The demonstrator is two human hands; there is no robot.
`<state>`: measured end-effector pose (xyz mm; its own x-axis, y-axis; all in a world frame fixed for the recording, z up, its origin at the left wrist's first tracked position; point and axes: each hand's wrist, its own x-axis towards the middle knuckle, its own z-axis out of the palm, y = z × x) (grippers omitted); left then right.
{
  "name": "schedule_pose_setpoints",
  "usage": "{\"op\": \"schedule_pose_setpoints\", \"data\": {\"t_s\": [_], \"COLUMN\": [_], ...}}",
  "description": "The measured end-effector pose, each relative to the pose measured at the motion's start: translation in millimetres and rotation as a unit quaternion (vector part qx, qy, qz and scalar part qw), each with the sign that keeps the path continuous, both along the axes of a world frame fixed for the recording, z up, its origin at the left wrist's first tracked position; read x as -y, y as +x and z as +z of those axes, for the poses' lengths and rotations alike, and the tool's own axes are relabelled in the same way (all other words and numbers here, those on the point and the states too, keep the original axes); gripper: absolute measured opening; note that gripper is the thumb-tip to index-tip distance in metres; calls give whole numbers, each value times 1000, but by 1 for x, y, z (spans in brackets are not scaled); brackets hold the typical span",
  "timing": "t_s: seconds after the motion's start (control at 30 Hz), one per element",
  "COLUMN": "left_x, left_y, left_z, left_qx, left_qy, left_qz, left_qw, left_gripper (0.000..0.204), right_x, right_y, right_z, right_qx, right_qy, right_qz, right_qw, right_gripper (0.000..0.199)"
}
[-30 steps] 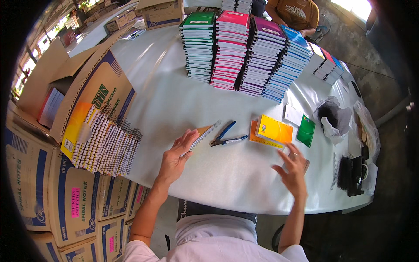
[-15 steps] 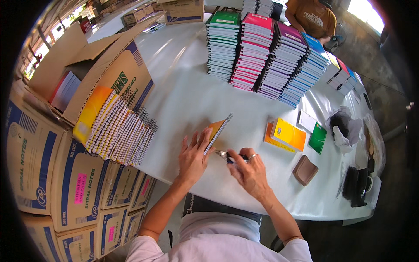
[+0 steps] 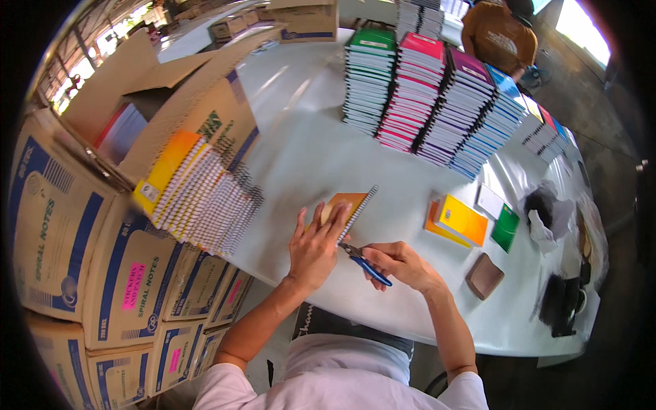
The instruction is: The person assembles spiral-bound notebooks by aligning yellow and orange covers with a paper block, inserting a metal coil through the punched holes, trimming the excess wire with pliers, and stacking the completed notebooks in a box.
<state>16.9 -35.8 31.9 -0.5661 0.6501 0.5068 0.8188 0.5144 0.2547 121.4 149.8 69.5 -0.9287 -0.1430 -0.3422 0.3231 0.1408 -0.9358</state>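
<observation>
A small spiral notebook [image 3: 350,203] with an orange-brown cover lies at a slant in front of me, its wire coil along the right edge. My left hand [image 3: 316,247] rests over it with fingers spread, hiding part of the cover. Blue-handled wire cutters [image 3: 369,268] are gripped in my right hand [image 3: 403,265]. Their metal jaws reach the lower end of the coil, beside my left fingers; whether they bite on the wire I cannot tell.
Left stands a pile of yellow notebooks [image 3: 198,198] before an open carton [image 3: 236,123]. Tall notebook stacks [image 3: 410,96] rise at the back. To the right are yellow notebooks [image 3: 461,220], a green notebook [image 3: 506,227] and a brown block [image 3: 485,276]. A person [image 3: 502,41] sits beyond.
My right hand has turned, so the blue handles now show and the cutters' jaws meet the coil's lower end. The whole view has shifted slightly; my left hand stays on the notebook.
</observation>
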Motion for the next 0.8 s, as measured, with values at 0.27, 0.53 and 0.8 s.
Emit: {"op": "schedule_pose_setpoints", "data": {"t_s": [0.27, 0.53, 0.8], "left_x": [77, 170, 177], "left_y": [-20, -67, -115], "left_z": [137, 186, 175], "left_qx": [-124, -57, 182], "left_qy": [45, 94, 268], "left_qz": [28, 71, -177], "left_qw": [991, 991, 929], "left_gripper": [60, 54, 75], "right_x": [-10, -16, 108], "right_y": [-3, -10, -143], "right_z": [-10, -50, 98], "right_qx": [-210, -359, -297], "right_qy": [407, 460, -320], "right_qz": [-87, -116, -78], "right_qw": [885, 804, 896], "right_gripper": [26, 31, 33]}}
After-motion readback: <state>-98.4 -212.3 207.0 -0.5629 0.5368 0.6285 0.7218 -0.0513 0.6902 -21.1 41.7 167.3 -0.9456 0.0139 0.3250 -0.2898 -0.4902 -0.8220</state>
